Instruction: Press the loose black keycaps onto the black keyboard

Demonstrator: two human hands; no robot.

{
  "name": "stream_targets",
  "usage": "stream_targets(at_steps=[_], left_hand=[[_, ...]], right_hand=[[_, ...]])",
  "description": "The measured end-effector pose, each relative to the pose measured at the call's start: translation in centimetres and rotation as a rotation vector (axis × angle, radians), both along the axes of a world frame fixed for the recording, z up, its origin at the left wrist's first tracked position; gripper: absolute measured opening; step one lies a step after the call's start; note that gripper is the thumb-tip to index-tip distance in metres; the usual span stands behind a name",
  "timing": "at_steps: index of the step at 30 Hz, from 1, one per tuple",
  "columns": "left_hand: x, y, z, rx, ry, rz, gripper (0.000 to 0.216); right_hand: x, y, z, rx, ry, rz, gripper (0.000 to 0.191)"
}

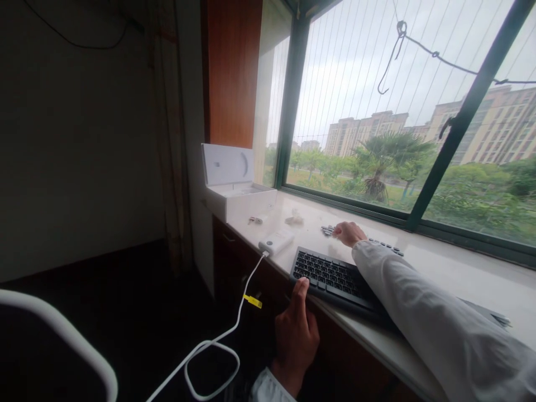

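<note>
A dark keyboard (330,273) lies at the front edge of the white sill; many of its key places look black, as if bare of caps. My left hand (296,329) grips the keyboard's near left corner, the index finger on top. Beyond the keyboard, my right hand (349,233) reaches down with bent, closed fingers among small grey loose keycaps (328,230). What its fingertips hold is too small to make out. More keycaps (387,246) lie in a row right of that hand. My right sleeve hides the keyboard's right part.
An open white box (238,204) stands at the sill's left end. Near it are a small metallic item (254,221), a crumpled clear wrapper (294,218) and a white device (276,243). From the device a white cable (240,312) with a yellow tag (253,302) hangs over the edge.
</note>
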State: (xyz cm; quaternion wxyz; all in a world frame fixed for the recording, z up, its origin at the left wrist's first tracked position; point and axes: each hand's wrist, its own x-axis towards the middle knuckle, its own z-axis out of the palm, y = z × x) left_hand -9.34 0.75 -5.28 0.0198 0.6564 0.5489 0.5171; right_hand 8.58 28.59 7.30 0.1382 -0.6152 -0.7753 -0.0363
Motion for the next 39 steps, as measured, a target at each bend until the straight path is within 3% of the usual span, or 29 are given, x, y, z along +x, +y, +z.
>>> stream_targets(at_steps=[4,10,16,19,29,39], left_hand=[[0.0,-0.2,0.4,-0.011,-0.008,0.009,0.066],[0.0,-0.8,1.8,0.009,-0.022,0.043,0.061],[-0.8,-1.5,3.6,0.025,-0.083,0.122,0.054],[-1.4,-1.8,4.1,0.023,-0.074,0.15,0.052],[-2.3,-1.8,5.6,-0.068,0.003,0.185,0.043],[-2.4,-1.5,5.1,-0.065,0.007,0.199,0.042]], right_hand=[[-0.5,-2.7,1.3,-0.035,0.029,0.094,0.018],[-2.2,-9.1,3.1,-0.117,0.119,0.269,0.023],[-4.0,-14.5,2.7,-0.223,0.307,0.571,0.035],[-4.7,-16.5,2.3,-0.281,0.333,0.668,0.029],[-6.4,-18.3,1.1,-0.232,0.32,0.613,0.023],[-7.2,-19.1,0.9,-0.253,0.304,0.557,0.022]])
